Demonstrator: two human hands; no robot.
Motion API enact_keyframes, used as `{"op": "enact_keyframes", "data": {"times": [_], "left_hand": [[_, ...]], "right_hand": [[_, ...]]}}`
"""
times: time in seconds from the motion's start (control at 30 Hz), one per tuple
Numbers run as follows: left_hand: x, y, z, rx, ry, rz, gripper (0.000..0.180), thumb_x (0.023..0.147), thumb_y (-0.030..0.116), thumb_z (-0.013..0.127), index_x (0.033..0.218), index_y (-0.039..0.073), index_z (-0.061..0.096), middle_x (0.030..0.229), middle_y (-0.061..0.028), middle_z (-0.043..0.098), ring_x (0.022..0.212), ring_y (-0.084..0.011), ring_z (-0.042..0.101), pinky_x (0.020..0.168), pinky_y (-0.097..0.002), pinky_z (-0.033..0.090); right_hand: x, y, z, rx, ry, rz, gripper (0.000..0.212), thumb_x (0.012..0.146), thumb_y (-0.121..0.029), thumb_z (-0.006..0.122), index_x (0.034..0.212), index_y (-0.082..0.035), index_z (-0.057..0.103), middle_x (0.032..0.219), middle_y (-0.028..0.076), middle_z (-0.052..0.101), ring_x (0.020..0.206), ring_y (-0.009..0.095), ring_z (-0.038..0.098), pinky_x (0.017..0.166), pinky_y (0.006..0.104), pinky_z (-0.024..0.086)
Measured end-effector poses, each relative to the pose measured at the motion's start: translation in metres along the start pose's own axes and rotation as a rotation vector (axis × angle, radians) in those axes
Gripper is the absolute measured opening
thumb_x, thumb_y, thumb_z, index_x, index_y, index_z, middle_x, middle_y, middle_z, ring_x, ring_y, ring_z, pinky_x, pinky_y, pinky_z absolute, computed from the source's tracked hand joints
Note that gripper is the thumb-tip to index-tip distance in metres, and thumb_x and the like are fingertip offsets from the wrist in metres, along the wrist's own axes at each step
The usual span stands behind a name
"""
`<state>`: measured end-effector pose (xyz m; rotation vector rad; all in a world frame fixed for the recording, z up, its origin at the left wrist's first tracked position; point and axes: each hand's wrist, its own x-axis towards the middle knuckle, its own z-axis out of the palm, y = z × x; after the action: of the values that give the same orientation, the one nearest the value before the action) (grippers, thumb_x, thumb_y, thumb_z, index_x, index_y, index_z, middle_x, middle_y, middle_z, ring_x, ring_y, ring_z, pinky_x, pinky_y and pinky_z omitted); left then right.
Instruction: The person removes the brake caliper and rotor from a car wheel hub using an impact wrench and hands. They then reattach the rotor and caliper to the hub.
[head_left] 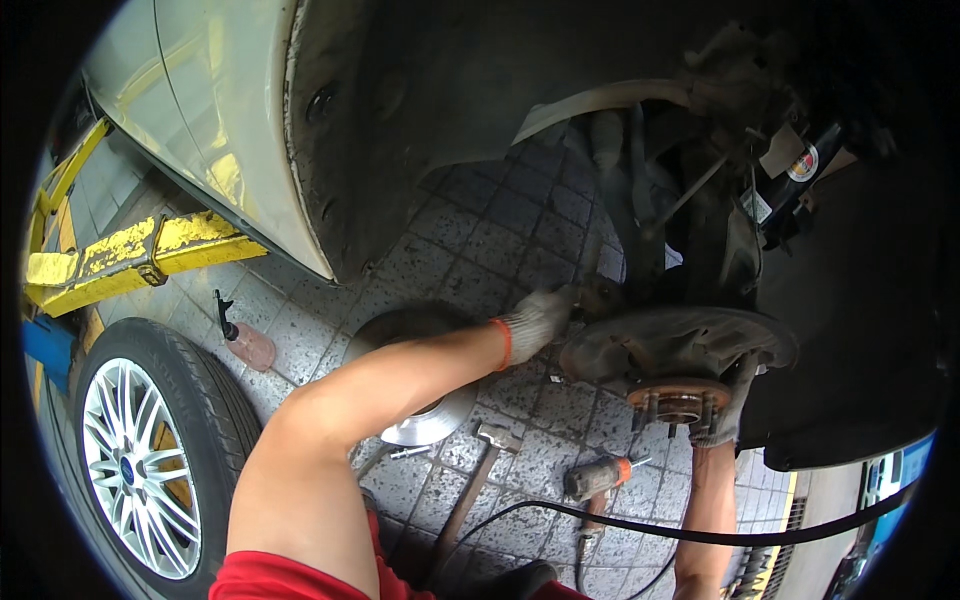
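Note:
My left hand (537, 322), in a pale knit glove with an orange cuff, reaches to the inner left side of the wheel hub assembly. Its fingers look curled at a dark part there; what they hold is hidden. My right hand (722, 412), also gloved, is raised against the right side of the rusty wheel hub (680, 400) with its protruding studs. Its fingertips go up into the shadow under the dust shield (620, 345), so their grip does not show. A strut (625, 200) and other suspension parts rise behind the shield.
On the tiled floor lie a brake disc (430, 425), a hammer (470, 490) and an impact wrench (600, 480). A black hose (700, 537) crosses in front. A wheel (140, 470), a spray bottle (250, 345) and a yellow lift arm (150, 255) are at left.

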<state>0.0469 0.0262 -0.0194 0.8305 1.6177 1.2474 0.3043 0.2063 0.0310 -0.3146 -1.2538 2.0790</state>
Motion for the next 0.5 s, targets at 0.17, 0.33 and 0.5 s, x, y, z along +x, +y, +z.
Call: {"op": "enact_keyframes", "data": {"times": [0.17, 0.33, 0.5], "left_hand": [[-0.027, 0.005, -0.011, -0.044, 0.134, 0.083, 0.047, 0.100, 0.033, 0.040, 0.128, 0.001, 0.058, 0.110, -0.0181, 0.066, 0.099, -0.0251, 0.065, 0.087, -0.0365, 0.050], [0.003, -0.009, 0.002, -0.274, 0.089, 0.000, 0.047, 0.102, 0.035, 0.039, 0.130, 0.002, 0.057, 0.114, -0.0174, 0.066, 0.100, -0.0253, 0.064, 0.088, -0.0368, 0.049], [0.021, -0.013, 0.005, -0.359, -0.033, -0.042, 0.044, 0.106, 0.027, 0.039, 0.143, 0.005, 0.048, 0.132, -0.0148, 0.061, 0.121, -0.0220, 0.059, 0.103, -0.0313, 0.047]], "right_hand": [[0.003, 0.006, 0.004, -0.002, 0.002, -0.033, 0.049, 0.106, -0.044, 0.038, 0.144, -0.014, 0.046, 0.142, 0.005, 0.052, 0.127, 0.023, 0.050, 0.109, 0.0384, 0.042], [0.001, 0.005, -0.010, -0.036, 0.034, -0.049, 0.048, 0.107, -0.044, 0.038, 0.143, -0.014, 0.047, 0.140, 0.004, 0.052, 0.126, 0.023, 0.050, 0.110, 0.0381, 0.042], [0.002, 0.005, -0.020, -0.113, -0.073, -0.123, 0.048, 0.106, -0.046, 0.039, 0.141, -0.015, 0.049, 0.138, 0.004, 0.054, 0.125, 0.023, 0.051, 0.109, 0.0389, 0.042]]}}
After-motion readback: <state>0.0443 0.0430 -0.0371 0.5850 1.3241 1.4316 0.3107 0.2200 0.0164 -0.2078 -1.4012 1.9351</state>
